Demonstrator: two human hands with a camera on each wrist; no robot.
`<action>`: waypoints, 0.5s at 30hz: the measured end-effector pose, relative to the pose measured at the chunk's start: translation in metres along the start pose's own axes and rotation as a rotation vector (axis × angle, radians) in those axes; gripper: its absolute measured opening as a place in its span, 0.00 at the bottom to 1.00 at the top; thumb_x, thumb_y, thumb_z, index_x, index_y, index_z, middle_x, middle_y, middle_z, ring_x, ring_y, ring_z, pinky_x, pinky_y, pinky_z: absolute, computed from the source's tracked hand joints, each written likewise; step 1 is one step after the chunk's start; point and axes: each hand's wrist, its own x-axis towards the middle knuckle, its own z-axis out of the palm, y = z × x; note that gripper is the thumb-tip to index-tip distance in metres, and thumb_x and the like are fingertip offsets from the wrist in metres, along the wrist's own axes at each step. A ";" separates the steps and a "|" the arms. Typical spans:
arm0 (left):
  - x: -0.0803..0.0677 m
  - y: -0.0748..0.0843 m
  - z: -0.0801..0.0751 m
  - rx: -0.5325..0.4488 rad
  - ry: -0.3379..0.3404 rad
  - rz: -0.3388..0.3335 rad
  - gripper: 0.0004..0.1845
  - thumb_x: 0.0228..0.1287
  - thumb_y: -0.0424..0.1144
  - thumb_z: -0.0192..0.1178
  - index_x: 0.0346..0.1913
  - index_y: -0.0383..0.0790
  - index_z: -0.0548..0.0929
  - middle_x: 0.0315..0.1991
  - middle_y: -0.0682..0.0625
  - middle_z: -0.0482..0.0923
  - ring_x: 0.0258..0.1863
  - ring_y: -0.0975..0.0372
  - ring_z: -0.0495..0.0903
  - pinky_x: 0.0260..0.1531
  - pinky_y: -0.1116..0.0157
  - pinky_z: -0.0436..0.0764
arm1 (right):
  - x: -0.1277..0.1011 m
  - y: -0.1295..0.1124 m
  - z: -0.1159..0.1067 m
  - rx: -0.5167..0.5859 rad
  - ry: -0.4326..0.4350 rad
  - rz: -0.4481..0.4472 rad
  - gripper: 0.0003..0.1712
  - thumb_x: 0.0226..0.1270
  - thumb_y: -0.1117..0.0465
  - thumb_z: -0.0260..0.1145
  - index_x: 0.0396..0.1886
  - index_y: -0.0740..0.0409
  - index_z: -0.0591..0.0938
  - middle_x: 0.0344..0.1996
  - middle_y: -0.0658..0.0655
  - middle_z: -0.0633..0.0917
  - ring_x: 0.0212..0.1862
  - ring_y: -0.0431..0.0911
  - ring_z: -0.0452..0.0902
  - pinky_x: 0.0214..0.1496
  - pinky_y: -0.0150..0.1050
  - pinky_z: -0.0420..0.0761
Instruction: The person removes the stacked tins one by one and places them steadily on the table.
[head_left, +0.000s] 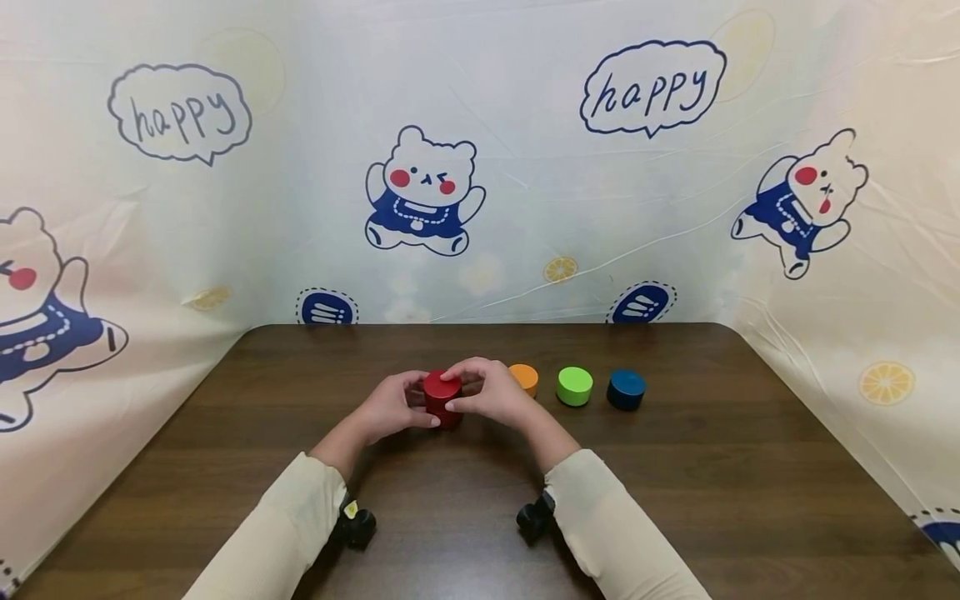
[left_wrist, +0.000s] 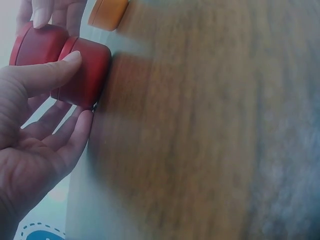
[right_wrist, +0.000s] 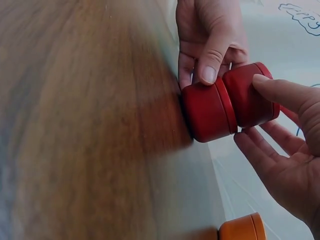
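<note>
red two-piece cylinder point(head_left: 442, 398) | left hand point(head_left: 392, 406) grips base, right hand point(head_left: 491, 392) grips top | steady the base, move only the top

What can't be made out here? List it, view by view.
- Head view: the lower red cylinder is mostly covered by left hand and right hand.
- Left wrist view: the orange cylinder is cut by the top edge.
- Both wrist views: the table is blurred.
</note>
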 end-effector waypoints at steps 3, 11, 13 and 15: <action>0.000 0.000 0.000 0.001 0.003 -0.002 0.35 0.47 0.29 0.76 0.62 0.39 0.75 0.56 0.45 0.78 0.55 0.50 0.78 0.51 0.57 0.81 | -0.001 0.001 -0.001 -0.002 0.011 0.000 0.22 0.54 0.65 0.77 0.49 0.47 0.86 0.50 0.48 0.82 0.50 0.45 0.79 0.50 0.37 0.82; 0.001 -0.001 0.001 0.001 0.005 -0.013 0.34 0.48 0.30 0.76 0.61 0.38 0.76 0.55 0.45 0.79 0.54 0.50 0.78 0.51 0.57 0.80 | -0.005 0.006 -0.005 0.007 0.024 0.001 0.21 0.54 0.64 0.77 0.49 0.46 0.86 0.50 0.48 0.81 0.50 0.45 0.79 0.49 0.37 0.82; 0.001 -0.001 0.001 0.007 0.009 -0.019 0.33 0.48 0.30 0.75 0.60 0.38 0.76 0.55 0.45 0.79 0.54 0.50 0.79 0.51 0.57 0.81 | -0.006 0.008 -0.006 0.023 0.027 -0.006 0.21 0.54 0.64 0.77 0.49 0.47 0.86 0.51 0.49 0.81 0.50 0.46 0.79 0.49 0.38 0.82; 0.001 -0.001 0.002 0.009 0.013 -0.030 0.32 0.49 0.30 0.75 0.60 0.38 0.76 0.55 0.45 0.79 0.54 0.50 0.78 0.51 0.57 0.81 | -0.008 0.008 -0.008 0.038 0.035 -0.017 0.21 0.54 0.64 0.77 0.49 0.48 0.85 0.51 0.50 0.81 0.50 0.46 0.80 0.49 0.38 0.83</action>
